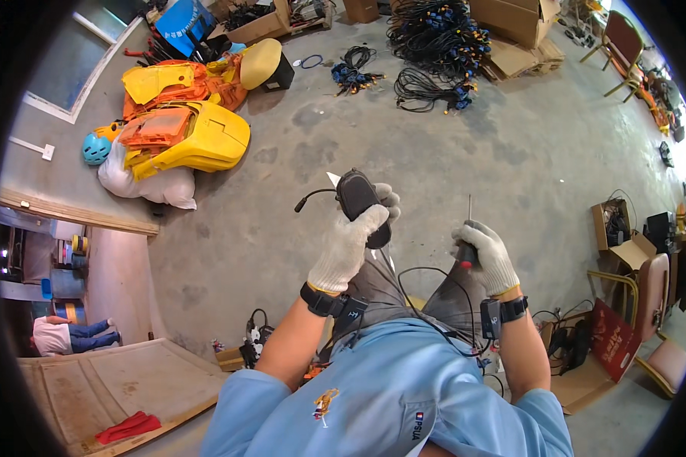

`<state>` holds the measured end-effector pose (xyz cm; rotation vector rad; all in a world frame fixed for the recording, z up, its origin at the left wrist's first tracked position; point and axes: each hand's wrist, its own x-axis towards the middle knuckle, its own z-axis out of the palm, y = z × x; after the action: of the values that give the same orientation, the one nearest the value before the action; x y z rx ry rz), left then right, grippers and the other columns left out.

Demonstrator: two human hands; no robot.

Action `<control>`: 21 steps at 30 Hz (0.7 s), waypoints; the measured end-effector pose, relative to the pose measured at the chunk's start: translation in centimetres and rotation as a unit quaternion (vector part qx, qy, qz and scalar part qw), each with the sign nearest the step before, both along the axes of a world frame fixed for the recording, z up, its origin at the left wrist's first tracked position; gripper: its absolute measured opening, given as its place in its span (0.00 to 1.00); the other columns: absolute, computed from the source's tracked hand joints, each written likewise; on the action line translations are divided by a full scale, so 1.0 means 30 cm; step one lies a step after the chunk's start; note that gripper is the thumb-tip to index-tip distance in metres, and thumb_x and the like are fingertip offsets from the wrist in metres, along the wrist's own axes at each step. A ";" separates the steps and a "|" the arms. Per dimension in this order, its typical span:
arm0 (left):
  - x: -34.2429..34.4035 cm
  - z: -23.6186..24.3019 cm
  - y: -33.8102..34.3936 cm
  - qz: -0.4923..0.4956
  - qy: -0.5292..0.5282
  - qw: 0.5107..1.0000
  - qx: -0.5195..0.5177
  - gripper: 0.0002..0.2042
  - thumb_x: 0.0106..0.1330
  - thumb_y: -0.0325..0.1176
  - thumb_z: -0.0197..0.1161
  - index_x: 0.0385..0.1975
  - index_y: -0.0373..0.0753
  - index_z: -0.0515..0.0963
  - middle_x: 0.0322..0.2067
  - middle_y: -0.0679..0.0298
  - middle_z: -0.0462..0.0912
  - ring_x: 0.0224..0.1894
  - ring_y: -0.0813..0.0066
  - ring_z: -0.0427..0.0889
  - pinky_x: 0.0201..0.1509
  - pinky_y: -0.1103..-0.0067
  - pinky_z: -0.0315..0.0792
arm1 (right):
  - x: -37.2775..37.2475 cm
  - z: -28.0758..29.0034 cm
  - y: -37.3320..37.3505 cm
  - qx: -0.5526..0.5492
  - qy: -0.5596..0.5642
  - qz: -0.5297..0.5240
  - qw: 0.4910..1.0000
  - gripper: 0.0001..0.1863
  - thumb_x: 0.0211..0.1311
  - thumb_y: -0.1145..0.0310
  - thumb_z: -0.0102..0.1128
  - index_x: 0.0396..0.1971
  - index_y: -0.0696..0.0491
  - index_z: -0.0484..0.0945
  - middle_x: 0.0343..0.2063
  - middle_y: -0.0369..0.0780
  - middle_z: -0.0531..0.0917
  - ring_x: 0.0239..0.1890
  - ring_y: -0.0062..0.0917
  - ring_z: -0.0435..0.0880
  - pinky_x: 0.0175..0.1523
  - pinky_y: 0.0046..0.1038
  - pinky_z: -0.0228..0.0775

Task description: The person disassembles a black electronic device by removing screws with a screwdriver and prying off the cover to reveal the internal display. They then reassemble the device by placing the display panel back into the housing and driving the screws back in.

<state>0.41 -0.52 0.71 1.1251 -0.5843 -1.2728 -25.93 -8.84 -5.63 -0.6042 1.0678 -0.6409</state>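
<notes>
My left hand (346,247), in a pale knitted glove, is closed around a black, rounded, elongated device (356,195). A short black cable (312,197) with a plug-like end sticks out from the device's left side. A small white pointed piece shows behind its upper left edge. My right hand (491,259), gloved the same way, grips a screwdriver (470,206) with its thin metal shaft pointing up and away from me. The screwdriver's handle is dark with a red end. The two tools are held apart, above my lap. Black straps with small boxes circle both wrists.
Yellow and orange plastic panels (217,139) are heaped at the far left beside a white sack (149,183). Black cable bundles (434,46) lie at the back. Chairs (652,293) and open cartons stand on the right. Thin black wires cross my lap. Another person (72,336) is beyond the doorway.
</notes>
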 end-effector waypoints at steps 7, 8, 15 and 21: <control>0.024 -0.011 0.031 -0.001 -0.078 0.994 0.075 0.20 0.70 0.26 0.65 0.61 0.35 0.72 0.47 0.58 0.85 0.40 0.69 0.88 0.50 0.70 0.83 | -0.010 0.165 -0.006 -0.137 0.002 0.005 0.991 0.21 0.73 0.67 0.62 0.60 0.62 0.75 0.48 0.43 0.86 0.40 0.21 0.85 0.42 0.24 0.83; 0.021 -0.008 0.031 -0.001 -0.078 0.994 0.075 0.20 0.70 0.26 0.65 0.61 0.35 0.72 0.47 0.58 0.85 0.40 0.69 0.88 0.50 0.70 0.83 | -0.029 0.145 -0.010 -0.137 0.002 0.005 0.991 0.21 0.73 0.67 0.62 0.60 0.62 0.75 0.48 0.43 0.86 0.40 0.21 0.85 0.42 0.24 0.83; 0.033 -0.010 0.032 -0.019 -0.109 0.992 0.058 0.33 0.68 0.24 0.65 0.75 0.36 0.65 0.46 0.61 0.83 0.42 0.73 0.86 0.51 0.74 0.80 | -0.043 0.195 0.032 -0.178 0.145 0.187 0.955 0.28 0.66 0.66 0.65 0.64 0.64 0.79 0.37 0.36 0.81 0.34 0.17 0.80 0.43 0.24 0.76; 0.031 -0.036 0.035 -0.032 -0.170 0.984 0.030 0.35 0.68 0.24 0.64 0.78 0.39 0.64 0.46 0.66 0.83 0.45 0.78 0.83 0.56 0.78 0.76 | -0.006 0.318 0.066 -0.223 0.135 0.135 0.956 0.25 0.65 0.72 0.64 0.62 0.62 0.81 0.37 0.35 0.83 0.31 0.16 0.80 0.41 0.22 0.76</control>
<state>1.35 0.53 -0.36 1.3978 -0.8456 -1.1663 -26.12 -6.85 3.92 -1.2368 1.0714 -0.5708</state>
